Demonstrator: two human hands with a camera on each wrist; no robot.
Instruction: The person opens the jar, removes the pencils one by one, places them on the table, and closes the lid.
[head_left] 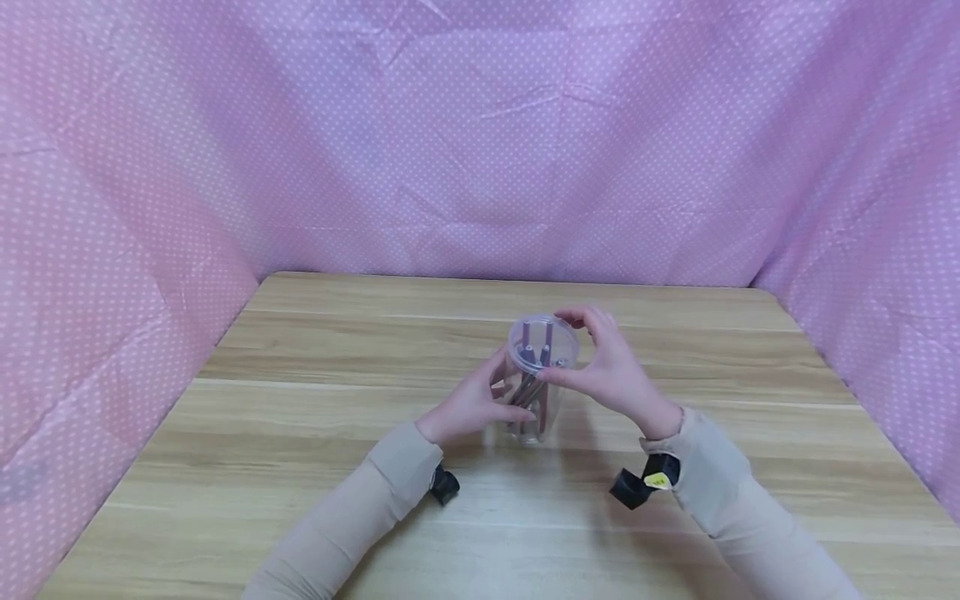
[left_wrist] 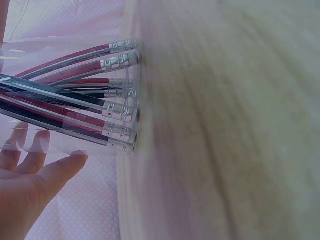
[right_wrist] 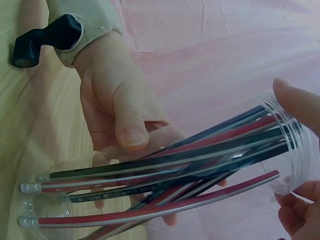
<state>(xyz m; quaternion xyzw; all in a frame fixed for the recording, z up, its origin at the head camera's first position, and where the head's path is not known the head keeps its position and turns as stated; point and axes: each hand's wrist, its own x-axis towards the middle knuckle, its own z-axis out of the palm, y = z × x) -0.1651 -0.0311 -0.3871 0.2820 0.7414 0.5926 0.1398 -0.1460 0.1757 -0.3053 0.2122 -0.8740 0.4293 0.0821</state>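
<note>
A clear plastic jar [head_left: 529, 433] stands upright on the table, with several pencils [right_wrist: 150, 212] inside, striped red, black and silver. Their metal-banded eraser ends sit at the bottom of the jar, as the left wrist view shows. My left hand [head_left: 480, 402] holds the jar's side, its thumb at the front and fingers round the far side. At the top is a clear ridged lid [right_wrist: 295, 155]. My right hand [head_left: 609, 373] grips the lid by its edge, the thumb on the near side and fingers on the far side.
The wood-grain table [head_left: 300, 400] extends on all sides of the jar. Pink dotted cloth [head_left: 480, 150] hangs behind it and along both sides. A black wrist-worn device [head_left: 647, 482] sits below each wrist, close over the tabletop.
</note>
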